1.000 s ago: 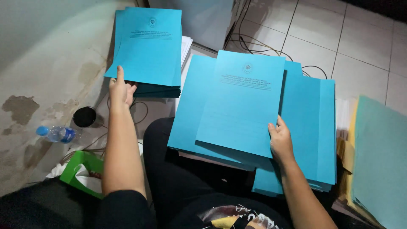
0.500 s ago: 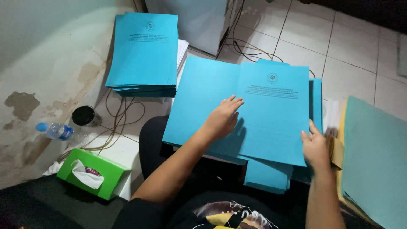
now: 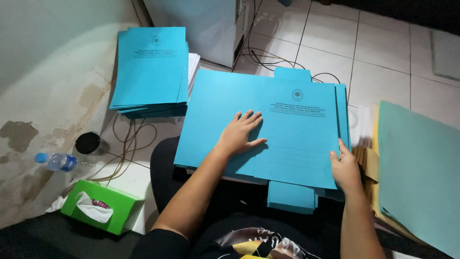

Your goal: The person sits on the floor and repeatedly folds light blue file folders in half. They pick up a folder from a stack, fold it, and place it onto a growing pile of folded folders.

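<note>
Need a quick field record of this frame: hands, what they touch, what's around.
left hand: flat, fingers spread, pressing on the open blue folder
right hand: gripping the folder's right edge
under folder: more blue folders, on the person's lap
folder stack: closed blue folders, on the floor by the wall
tissue box: green, lower left
water bottle: lying by the wall
pale folders: pile at right
cables: on the tiled floor

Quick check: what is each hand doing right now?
Left hand: open, flat on the open blue folder.
Right hand: gripping that folder's right edge.
</note>
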